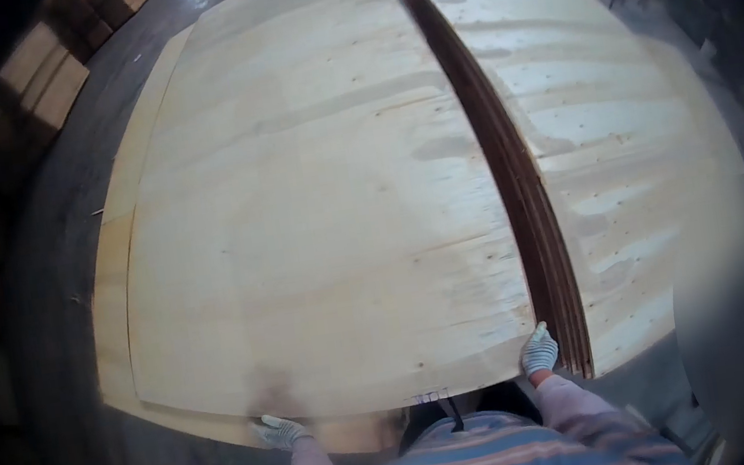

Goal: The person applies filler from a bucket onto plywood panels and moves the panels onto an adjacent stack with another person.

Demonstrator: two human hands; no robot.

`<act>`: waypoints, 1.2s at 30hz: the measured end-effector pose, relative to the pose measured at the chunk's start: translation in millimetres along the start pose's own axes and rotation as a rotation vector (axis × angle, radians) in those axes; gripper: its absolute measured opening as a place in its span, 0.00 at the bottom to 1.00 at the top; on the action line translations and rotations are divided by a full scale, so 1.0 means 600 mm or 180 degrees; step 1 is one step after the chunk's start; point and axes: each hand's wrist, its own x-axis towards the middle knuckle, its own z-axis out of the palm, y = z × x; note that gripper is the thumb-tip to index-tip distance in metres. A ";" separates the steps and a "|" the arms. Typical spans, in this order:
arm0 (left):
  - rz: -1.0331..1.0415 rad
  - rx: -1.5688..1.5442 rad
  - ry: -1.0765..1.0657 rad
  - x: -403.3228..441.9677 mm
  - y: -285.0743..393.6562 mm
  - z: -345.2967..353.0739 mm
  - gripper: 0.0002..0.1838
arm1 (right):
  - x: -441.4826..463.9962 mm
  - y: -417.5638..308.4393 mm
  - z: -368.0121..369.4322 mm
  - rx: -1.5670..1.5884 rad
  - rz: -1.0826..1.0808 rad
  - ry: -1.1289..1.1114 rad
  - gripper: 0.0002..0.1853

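Note:
A large pale plywood sheet (313, 222) spreads out in front of me, its near edge close to my body. My left hand (280, 432), in a striped knit glove, grips this near edge left of the middle. At the near right corner, my right hand (539, 352) is closed on the same sheet, thumb on top. Both hands' fingers are partly hidden under the edge. Beneath the sheet lies another yellowish sheet (114, 269), which sticks out along the left side and at the front.
Right of the sheet stands a stack of plywood (605, 133) with dark layered edges, its top higher than the sheet. More stacked boards (46, 77) stand at the far left across the grey floor (46, 278). A blurred grey shape (737, 324) covers the lower right.

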 end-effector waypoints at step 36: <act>0.3866 -0.6749 -0.6432 -0.851 0.909 -0.731 0.30 | 0.069 0.179 -0.061 0.5084 0.1690 -0.3371 0.47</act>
